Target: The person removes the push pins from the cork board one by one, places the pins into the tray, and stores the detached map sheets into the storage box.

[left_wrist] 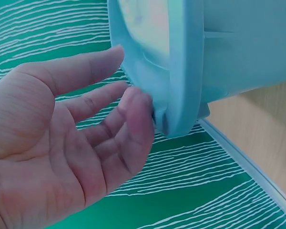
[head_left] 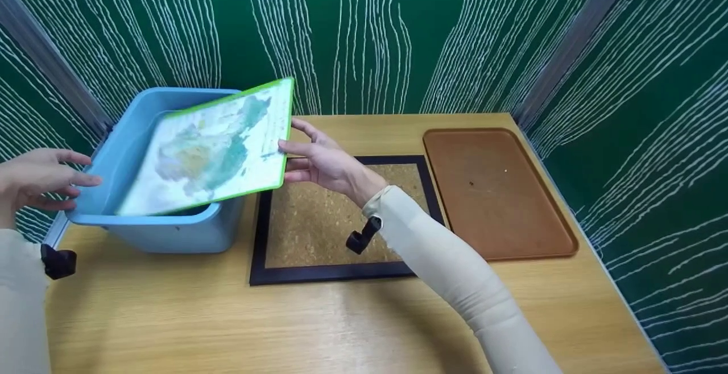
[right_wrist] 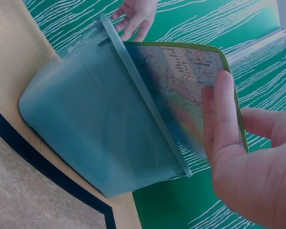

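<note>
A map board (head_left: 216, 146) with a green border tilts over the light blue bin (head_left: 170, 232), its lower edge resting inside the rim. My right hand (head_left: 318, 161) pinches the board's right edge, thumb on the printed face (right_wrist: 190, 81) and fingers behind it. At the bin's left rim, my left hand (head_left: 40, 178) is open with the palm toward the bin. In the left wrist view its fingertips (left_wrist: 138, 102) lie at the rim's corner (left_wrist: 181, 86). What the bin holds is hidden by the board.
A cork board (head_left: 318, 226) in a black frame lies flat beside the bin on the wooden table (head_left: 284, 323). A brown tray (head_left: 495, 192) sits at the right. Green patterned walls close in the back and both sides.
</note>
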`<state>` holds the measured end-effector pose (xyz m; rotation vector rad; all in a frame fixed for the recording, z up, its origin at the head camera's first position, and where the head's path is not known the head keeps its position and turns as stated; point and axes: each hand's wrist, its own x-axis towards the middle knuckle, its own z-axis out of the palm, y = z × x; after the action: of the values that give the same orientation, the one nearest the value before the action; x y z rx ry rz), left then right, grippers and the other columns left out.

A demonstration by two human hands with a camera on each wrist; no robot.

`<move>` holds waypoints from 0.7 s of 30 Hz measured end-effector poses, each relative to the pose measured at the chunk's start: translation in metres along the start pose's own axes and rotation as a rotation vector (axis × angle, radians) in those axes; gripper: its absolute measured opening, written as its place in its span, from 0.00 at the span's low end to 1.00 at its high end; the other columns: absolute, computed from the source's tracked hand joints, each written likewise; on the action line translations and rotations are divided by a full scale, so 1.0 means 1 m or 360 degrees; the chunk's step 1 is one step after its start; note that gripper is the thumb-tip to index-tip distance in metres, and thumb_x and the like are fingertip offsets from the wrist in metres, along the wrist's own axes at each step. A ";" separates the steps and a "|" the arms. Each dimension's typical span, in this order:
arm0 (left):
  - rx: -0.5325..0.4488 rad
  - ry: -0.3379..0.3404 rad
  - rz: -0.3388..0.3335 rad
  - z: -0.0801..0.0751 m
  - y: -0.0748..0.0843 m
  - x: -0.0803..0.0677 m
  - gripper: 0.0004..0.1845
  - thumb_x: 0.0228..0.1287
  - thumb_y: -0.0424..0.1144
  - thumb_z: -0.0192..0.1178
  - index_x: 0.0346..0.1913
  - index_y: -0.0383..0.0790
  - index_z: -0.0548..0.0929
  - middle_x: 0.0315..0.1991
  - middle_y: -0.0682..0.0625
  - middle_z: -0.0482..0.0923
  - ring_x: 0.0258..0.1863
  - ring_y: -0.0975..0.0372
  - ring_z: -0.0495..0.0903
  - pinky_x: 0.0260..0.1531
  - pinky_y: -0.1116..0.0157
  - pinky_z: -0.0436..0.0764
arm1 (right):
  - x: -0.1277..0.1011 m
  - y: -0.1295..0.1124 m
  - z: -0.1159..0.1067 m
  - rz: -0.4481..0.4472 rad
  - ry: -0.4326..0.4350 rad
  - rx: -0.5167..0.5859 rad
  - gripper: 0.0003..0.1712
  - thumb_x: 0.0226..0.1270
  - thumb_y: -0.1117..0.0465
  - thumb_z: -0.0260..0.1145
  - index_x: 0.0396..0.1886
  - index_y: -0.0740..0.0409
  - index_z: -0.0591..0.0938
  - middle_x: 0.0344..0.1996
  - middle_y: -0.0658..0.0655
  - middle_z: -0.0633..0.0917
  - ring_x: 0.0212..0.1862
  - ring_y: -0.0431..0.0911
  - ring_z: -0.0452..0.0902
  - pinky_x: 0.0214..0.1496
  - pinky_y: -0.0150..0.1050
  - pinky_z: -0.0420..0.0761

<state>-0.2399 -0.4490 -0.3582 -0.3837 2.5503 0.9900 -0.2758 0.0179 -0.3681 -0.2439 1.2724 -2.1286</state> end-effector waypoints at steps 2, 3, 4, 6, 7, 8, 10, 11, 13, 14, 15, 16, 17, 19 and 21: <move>-0.0010 0.0035 0.0005 0.001 -0.001 0.001 0.51 0.69 0.49 0.66 0.77 0.23 0.46 0.60 0.19 0.60 0.46 0.37 0.76 0.39 0.50 0.87 | 0.000 0.001 0.001 0.0001 -0.0002 -0.0008 0.34 0.75 0.66 0.63 0.75 0.40 0.66 0.48 0.66 0.83 0.42 0.56 0.86 0.34 0.41 0.87; -0.0012 0.0051 0.0010 0.002 -0.002 0.003 0.48 0.70 0.45 0.65 0.76 0.23 0.47 0.59 0.19 0.60 0.45 0.37 0.77 0.38 0.49 0.87 | 0.001 0.001 0.001 0.0004 -0.0004 -0.0012 0.34 0.75 0.66 0.63 0.75 0.39 0.66 0.48 0.65 0.83 0.43 0.56 0.86 0.34 0.41 0.87; -0.0010 0.0064 0.0016 0.003 -0.003 0.004 0.46 0.71 0.41 0.64 0.76 0.23 0.48 0.59 0.19 0.61 0.43 0.38 0.78 0.38 0.49 0.87 | 0.001 0.001 0.002 0.0009 -0.0006 -0.0014 0.34 0.75 0.65 0.63 0.75 0.39 0.66 0.48 0.65 0.83 0.43 0.56 0.86 0.35 0.42 0.87; -0.0002 0.0089 0.0028 0.004 -0.005 0.005 0.41 0.70 0.34 0.62 0.75 0.22 0.50 0.57 0.18 0.62 0.37 0.42 0.81 0.36 0.49 0.87 | 0.002 0.003 0.004 0.0018 -0.0012 -0.0015 0.34 0.75 0.65 0.63 0.75 0.40 0.66 0.49 0.66 0.84 0.44 0.56 0.86 0.36 0.42 0.87; 0.0000 0.0100 0.0035 0.004 -0.006 0.006 0.40 0.69 0.31 0.61 0.75 0.22 0.51 0.57 0.18 0.62 0.35 0.43 0.82 0.35 0.49 0.87 | 0.003 0.003 0.005 0.0018 -0.0015 -0.0018 0.33 0.75 0.65 0.63 0.75 0.40 0.66 0.50 0.66 0.84 0.43 0.56 0.86 0.37 0.43 0.87; 0.0000 0.0109 0.0032 0.005 -0.006 0.006 0.39 0.68 0.29 0.61 0.74 0.22 0.52 0.57 0.18 0.62 0.34 0.44 0.82 0.35 0.49 0.87 | 0.003 0.004 0.006 0.0018 -0.0018 -0.0020 0.33 0.75 0.65 0.63 0.75 0.40 0.66 0.50 0.66 0.84 0.43 0.56 0.86 0.37 0.43 0.87; -0.0006 0.0124 0.0028 0.005 -0.007 0.007 0.38 0.66 0.27 0.60 0.74 0.21 0.53 0.57 0.18 0.63 0.32 0.46 0.83 0.35 0.49 0.87 | 0.004 0.005 0.007 0.0021 -0.0022 -0.0024 0.34 0.75 0.65 0.63 0.75 0.40 0.65 0.52 0.67 0.83 0.42 0.55 0.87 0.38 0.44 0.87; -0.0011 0.0132 0.0023 0.006 -0.007 0.006 0.38 0.65 0.26 0.60 0.73 0.21 0.53 0.56 0.18 0.63 0.31 0.47 0.83 0.35 0.50 0.87 | 0.004 0.006 0.009 0.0020 -0.0032 -0.0029 0.35 0.75 0.65 0.63 0.76 0.40 0.64 0.54 0.67 0.83 0.41 0.55 0.87 0.38 0.44 0.87; -0.0019 0.0144 0.0010 0.006 -0.008 0.006 0.37 0.65 0.25 0.59 0.73 0.21 0.54 0.56 0.19 0.63 0.30 0.48 0.83 0.35 0.50 0.87 | 0.005 0.007 0.011 0.0020 -0.0056 -0.0047 0.37 0.75 0.65 0.63 0.77 0.41 0.62 0.57 0.66 0.82 0.41 0.54 0.87 0.38 0.44 0.87; -0.0022 0.0148 0.0005 0.006 -0.008 0.006 0.36 0.65 0.25 0.58 0.73 0.21 0.54 0.56 0.19 0.63 0.30 0.49 0.83 0.35 0.50 0.87 | 0.005 0.008 0.012 0.0023 -0.0068 -0.0048 0.37 0.75 0.65 0.64 0.78 0.41 0.61 0.58 0.66 0.81 0.41 0.54 0.87 0.38 0.44 0.88; -0.0026 0.0149 0.0003 0.007 -0.007 0.006 0.36 0.66 0.25 0.58 0.73 0.21 0.55 0.57 0.19 0.63 0.30 0.49 0.83 0.35 0.51 0.87 | 0.005 0.010 0.013 0.0028 -0.0076 -0.0053 0.38 0.74 0.65 0.64 0.78 0.41 0.61 0.59 0.66 0.81 0.41 0.54 0.87 0.39 0.45 0.88; -0.0029 0.0148 0.0001 0.007 -0.007 0.005 0.36 0.66 0.25 0.57 0.73 0.21 0.55 0.57 0.19 0.63 0.31 0.49 0.82 0.36 0.51 0.87 | 0.005 0.011 0.013 0.0032 -0.0085 -0.0061 0.39 0.74 0.64 0.64 0.78 0.41 0.60 0.59 0.66 0.80 0.42 0.54 0.87 0.39 0.45 0.88; -0.0032 0.0146 -0.0001 0.007 -0.007 0.005 0.35 0.66 0.25 0.57 0.73 0.21 0.55 0.57 0.19 0.63 0.31 0.49 0.82 0.36 0.51 0.87 | 0.005 0.012 0.014 0.0036 -0.0093 -0.0068 0.39 0.74 0.64 0.65 0.78 0.41 0.59 0.59 0.66 0.80 0.42 0.55 0.88 0.39 0.45 0.88; -0.0037 0.0141 0.0002 0.007 -0.006 0.005 0.36 0.66 0.26 0.57 0.73 0.21 0.54 0.57 0.19 0.63 0.32 0.49 0.82 0.36 0.51 0.87 | 0.006 0.015 0.016 0.0044 -0.0104 -0.0077 0.39 0.74 0.64 0.65 0.78 0.42 0.59 0.59 0.66 0.80 0.42 0.55 0.87 0.39 0.46 0.88; -0.0035 0.0141 0.0004 0.008 -0.007 0.005 0.36 0.66 0.26 0.57 0.73 0.21 0.54 0.57 0.19 0.62 0.32 0.49 0.82 0.36 0.51 0.87 | 0.007 0.019 0.018 0.0058 -0.0106 -0.0086 0.39 0.74 0.63 0.65 0.78 0.41 0.60 0.59 0.66 0.81 0.43 0.56 0.87 0.40 0.47 0.87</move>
<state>-0.2396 -0.4492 -0.3697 -0.4401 2.6213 1.0242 -0.2644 -0.0055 -0.3763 -0.3096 1.2875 -2.0403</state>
